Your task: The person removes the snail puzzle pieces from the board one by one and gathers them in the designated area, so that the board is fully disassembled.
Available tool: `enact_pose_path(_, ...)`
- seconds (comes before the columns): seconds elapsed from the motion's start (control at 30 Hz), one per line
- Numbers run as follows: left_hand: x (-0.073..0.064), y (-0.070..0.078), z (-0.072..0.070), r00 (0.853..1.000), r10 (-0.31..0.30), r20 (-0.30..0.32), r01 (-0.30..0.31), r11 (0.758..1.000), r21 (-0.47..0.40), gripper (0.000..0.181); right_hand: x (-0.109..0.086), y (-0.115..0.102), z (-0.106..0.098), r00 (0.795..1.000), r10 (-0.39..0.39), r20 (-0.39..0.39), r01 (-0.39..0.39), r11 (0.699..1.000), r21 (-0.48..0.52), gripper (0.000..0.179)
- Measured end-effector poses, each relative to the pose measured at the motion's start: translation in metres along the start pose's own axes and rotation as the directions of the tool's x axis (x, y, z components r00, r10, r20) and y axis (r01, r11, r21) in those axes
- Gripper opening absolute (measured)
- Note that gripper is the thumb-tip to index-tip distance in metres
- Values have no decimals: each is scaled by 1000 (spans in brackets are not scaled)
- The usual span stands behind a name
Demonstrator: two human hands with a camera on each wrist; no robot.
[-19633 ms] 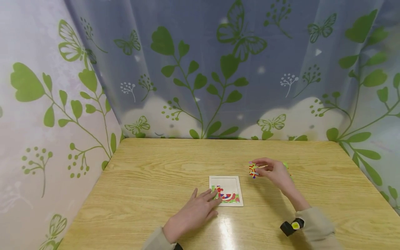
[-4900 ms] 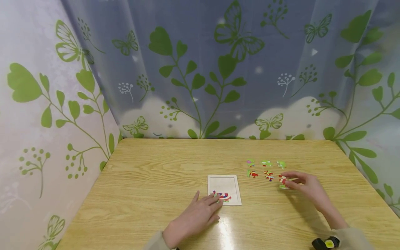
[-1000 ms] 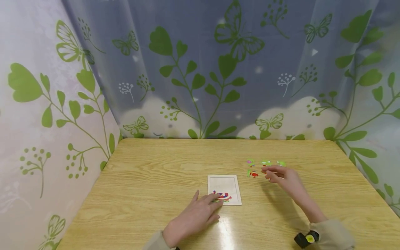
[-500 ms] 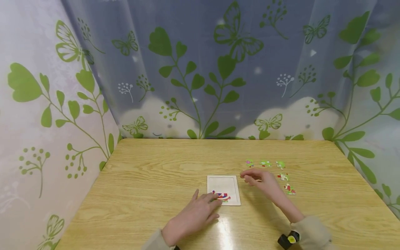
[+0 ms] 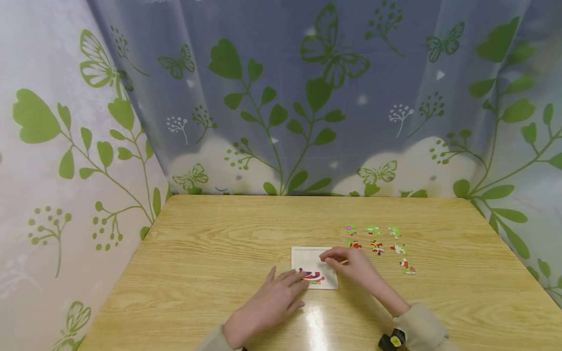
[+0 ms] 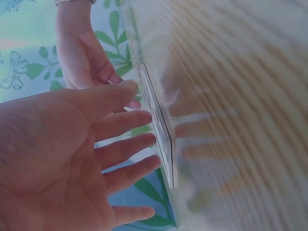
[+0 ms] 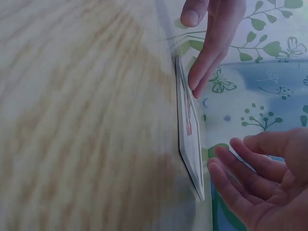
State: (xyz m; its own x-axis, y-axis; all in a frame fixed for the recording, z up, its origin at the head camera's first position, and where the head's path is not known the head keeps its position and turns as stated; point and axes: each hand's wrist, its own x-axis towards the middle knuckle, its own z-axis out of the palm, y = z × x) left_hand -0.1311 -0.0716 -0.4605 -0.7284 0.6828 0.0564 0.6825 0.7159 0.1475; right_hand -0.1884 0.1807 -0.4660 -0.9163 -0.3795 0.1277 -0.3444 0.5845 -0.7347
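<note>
A small white puzzle tray (image 5: 314, 258) lies on the wooden table (image 5: 219, 243), with a few red, blue and green pieces (image 5: 312, 276) fitted in its near edge. My left hand (image 5: 272, 302) lies flat, its straight fingers resting on the tray's near left corner. My right hand (image 5: 347, 261) hovers over the tray's right side with fingers loosely bent. The right wrist view shows that right hand (image 7: 260, 187) holding nothing beside the tray (image 7: 190, 144). Several loose colourful pieces (image 5: 376, 246) lie in rows to the right of the tray.
A leaf-and-butterfly curtain (image 5: 307, 97) closes off the table's far edge and both sides. One loose piece (image 5: 407, 266) lies nearest to me on the right. Bare wood stretches left of the tray. A wrist camera (image 5: 391, 340) sits on my right sleeve.
My right hand has moved left from the loose pieces to the tray, uncovering two pieces. The left hand has stayed on the tray.
</note>
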Motion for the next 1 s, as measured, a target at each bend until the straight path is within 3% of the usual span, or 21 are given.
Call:
enact_pose_path(0.33,-4,0,-2,998,-14,56,15,1000,-7,48,-1,-2,12,999,15,52,-14,1000,-13,18)
enact_pose_path(0.67,-4,0,-2,998,-17,60,18,1000,-10,48,-2,-7,17,997,21,67,-19,999,-35,15)
enact_pose_path(1.0,-3,-1,0,999,-16,51,16,1000,-1,47,2,-6,20,998,-5,69,1,998,67,14)
